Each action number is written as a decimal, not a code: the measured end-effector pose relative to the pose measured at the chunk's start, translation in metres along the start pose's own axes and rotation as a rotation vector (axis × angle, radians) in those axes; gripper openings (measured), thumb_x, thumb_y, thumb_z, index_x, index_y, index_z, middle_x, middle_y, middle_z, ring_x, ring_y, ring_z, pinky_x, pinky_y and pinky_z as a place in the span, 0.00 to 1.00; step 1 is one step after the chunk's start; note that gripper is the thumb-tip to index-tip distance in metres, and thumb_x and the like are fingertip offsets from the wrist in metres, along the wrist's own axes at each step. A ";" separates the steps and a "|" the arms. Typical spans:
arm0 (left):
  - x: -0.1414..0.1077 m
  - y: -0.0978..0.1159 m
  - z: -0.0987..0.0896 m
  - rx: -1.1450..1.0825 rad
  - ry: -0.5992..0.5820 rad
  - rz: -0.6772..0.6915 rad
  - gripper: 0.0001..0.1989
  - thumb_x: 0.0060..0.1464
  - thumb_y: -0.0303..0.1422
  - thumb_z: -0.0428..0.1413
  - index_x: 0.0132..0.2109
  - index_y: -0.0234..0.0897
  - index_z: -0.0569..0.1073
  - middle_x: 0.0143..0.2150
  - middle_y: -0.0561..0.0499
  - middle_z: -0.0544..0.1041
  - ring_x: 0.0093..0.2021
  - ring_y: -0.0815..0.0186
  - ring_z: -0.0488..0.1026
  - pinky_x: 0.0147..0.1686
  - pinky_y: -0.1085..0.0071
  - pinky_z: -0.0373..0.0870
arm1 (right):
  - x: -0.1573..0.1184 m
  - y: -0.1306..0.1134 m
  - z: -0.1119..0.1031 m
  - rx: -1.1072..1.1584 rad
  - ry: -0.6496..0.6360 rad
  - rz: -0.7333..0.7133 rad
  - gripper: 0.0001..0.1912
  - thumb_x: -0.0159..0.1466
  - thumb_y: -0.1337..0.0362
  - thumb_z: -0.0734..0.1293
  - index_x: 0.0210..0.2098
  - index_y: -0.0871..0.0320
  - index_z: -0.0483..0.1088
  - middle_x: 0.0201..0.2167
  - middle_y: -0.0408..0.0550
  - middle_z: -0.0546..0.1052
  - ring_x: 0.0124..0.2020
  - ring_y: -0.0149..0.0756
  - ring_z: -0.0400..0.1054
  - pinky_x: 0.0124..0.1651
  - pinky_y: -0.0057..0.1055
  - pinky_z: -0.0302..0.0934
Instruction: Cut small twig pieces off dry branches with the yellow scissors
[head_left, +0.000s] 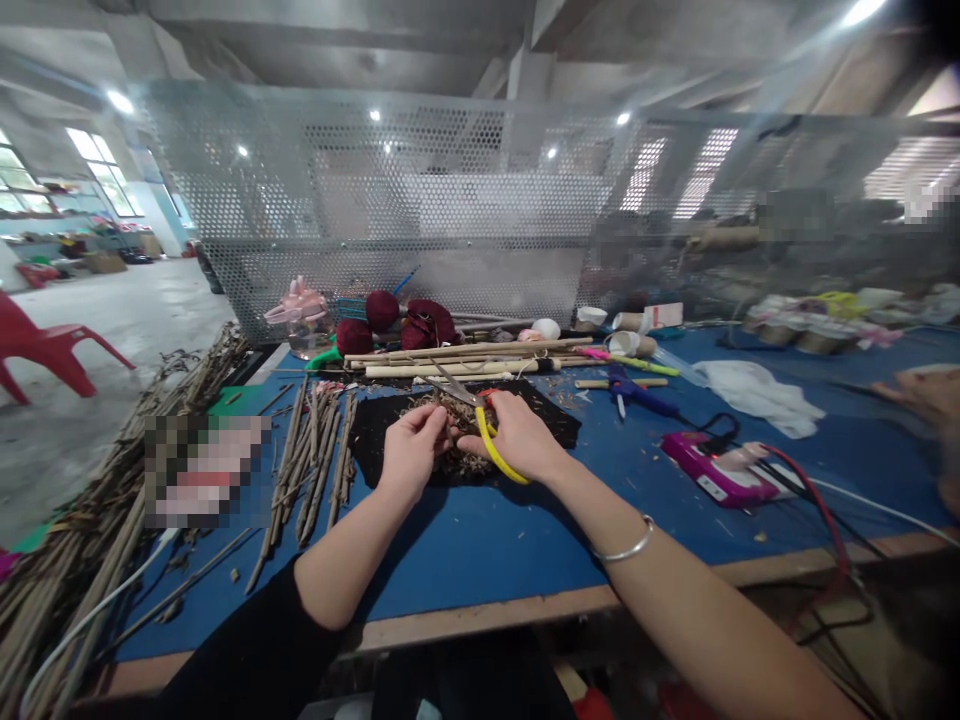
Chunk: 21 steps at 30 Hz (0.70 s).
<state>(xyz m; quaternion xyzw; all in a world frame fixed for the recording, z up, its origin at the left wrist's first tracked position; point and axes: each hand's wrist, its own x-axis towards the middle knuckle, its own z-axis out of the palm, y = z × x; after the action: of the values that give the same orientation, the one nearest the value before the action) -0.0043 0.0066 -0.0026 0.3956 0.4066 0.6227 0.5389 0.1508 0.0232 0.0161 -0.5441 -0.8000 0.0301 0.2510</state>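
In the head view, my right hand (517,435) grips a pair of scissors (493,450) with yellow handles. The blades point up and to the left, above a black cloth (375,420). My left hand (415,445) is just left of the scissors, its thumb and fingertips pinched together; what lies between them is too small to make out. Beneath both hands, a heap of dry brown plant bits (465,462) covers part of the cloth. Cut dry stems (315,465) lie in bunches to the left of the cloth.
A big pile of long stalks (112,510) runs along the left edge. Pale sticks (465,368) lie behind the cloth. A blue glue gun (637,395), a purple power strip (720,470) and cables are on the right. Another person's hand (922,395) shows blurred at far right.
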 end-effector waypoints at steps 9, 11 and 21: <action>0.001 -0.004 0.000 0.000 -0.035 0.031 0.16 0.41 0.38 0.59 0.37 0.32 0.75 0.30 0.49 0.75 0.27 0.70 0.71 0.28 0.75 0.68 | -0.005 -0.009 0.003 -0.030 -0.039 -0.039 0.34 0.41 0.45 0.70 0.41 0.59 0.61 0.39 0.51 0.66 0.41 0.43 0.61 0.40 0.34 0.54; 0.001 -0.004 0.000 -0.002 -0.048 0.039 0.15 0.41 0.37 0.59 0.37 0.33 0.75 0.31 0.49 0.76 0.27 0.70 0.71 0.28 0.75 0.68 | -0.005 -0.011 0.004 -0.031 -0.032 -0.040 0.34 0.41 0.46 0.70 0.41 0.59 0.61 0.39 0.51 0.66 0.41 0.42 0.61 0.41 0.35 0.54; -0.001 -0.004 0.000 0.041 -0.052 0.087 0.15 0.44 0.38 0.57 0.37 0.33 0.75 0.28 0.50 0.76 0.26 0.70 0.70 0.27 0.75 0.67 | -0.007 -0.016 0.011 0.057 -0.059 0.028 0.29 0.46 0.48 0.69 0.39 0.57 0.59 0.31 0.47 0.70 0.33 0.38 0.66 0.32 0.28 0.52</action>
<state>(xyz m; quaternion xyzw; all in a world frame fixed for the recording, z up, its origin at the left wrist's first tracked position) -0.0033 0.0056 -0.0064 0.4399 0.3877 0.6266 0.5134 0.1344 0.0128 0.0089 -0.5468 -0.7981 0.0721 0.2424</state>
